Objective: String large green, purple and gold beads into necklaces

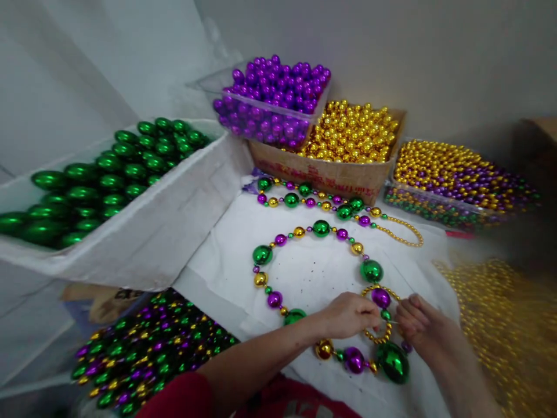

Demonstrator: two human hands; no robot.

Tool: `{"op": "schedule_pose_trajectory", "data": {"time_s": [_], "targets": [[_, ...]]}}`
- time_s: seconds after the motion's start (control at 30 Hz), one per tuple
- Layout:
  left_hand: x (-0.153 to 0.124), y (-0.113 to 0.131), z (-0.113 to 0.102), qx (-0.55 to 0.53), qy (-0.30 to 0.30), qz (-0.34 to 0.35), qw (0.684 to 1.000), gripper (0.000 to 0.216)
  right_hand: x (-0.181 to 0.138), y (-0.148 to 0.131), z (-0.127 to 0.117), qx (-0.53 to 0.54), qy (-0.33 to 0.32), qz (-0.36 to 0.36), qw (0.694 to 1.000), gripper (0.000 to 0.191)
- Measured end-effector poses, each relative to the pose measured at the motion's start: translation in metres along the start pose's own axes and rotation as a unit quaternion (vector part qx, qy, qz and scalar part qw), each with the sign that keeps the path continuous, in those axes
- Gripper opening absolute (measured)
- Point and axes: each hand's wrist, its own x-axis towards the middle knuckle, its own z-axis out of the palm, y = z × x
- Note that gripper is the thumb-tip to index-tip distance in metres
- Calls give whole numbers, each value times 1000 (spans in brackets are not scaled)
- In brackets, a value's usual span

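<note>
A necklace of green, purple and gold beads (321,228) lies in a loop on the white cloth. At its right side my left hand (350,315) is closed in a pinch on a thin string, against a small loop of gold beads (387,335). Facing it, my right hand (415,319) has its fingers curled tight on the same string, which spans the short gap between the hands. A large green bead (393,363) rests just below them, and a purple bead (381,298) just above. My left forearm hides part of the necklace.
A second necklace (291,200) lies behind. Around the cloth (230,244) stand a white box (174,232) of green beads, a clear bin of purple balls (274,98), a carton of gold balls (352,133) and a tray of small mixed beads (452,174). Gold strands (500,325) lie right; mixed beads (152,342) lower left.
</note>
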Motion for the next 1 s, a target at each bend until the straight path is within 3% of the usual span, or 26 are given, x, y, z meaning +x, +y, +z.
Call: {"op": "schedule_pose_trajectory", "data": {"time_s": [0.17, 0.23, 0.33, 0.43, 0.53, 0.63, 0.77, 0.87, 1.0], "targets": [[-5, 8, -5, -17, -22, 6, 1000, 9, -14, -4, 16, -79, 30, -1, 996, 27], [-8, 8, -6, -37, -23, 37, 998, 10, -18, -2, 24, -94, 35, 2, 995, 27], [-18, 8, -10, -26, 21, 120, 992, 9, -21, 1, 31, -107, 41, -2, 993, 26], [-31, 10, -18, -18, 77, 155, 985, 13, -23, 3, 30, -111, 43, -6, 993, 26], [-43, 17, -22, -142, 49, 169, 974, 23, -23, 9, 25, -111, 40, 5, 993, 26], [-43, 27, -14, -334, 4, 159, 929, 29, -23, 17, 20, -100, 35, 29, 994, 20], [-31, 36, 1, -535, 29, 96, 839, 33, -27, 25, 21, -77, 17, 31, 996, 16], [-25, 36, 6, -611, 51, 65, 787, 24, -30, 26, 26, -65, 4, 12, 998, 20], [-26, 28, 5, -655, 71, 20, 752, 16, -31, 24, 33, -56, -6, -18, 998, 22]]}}
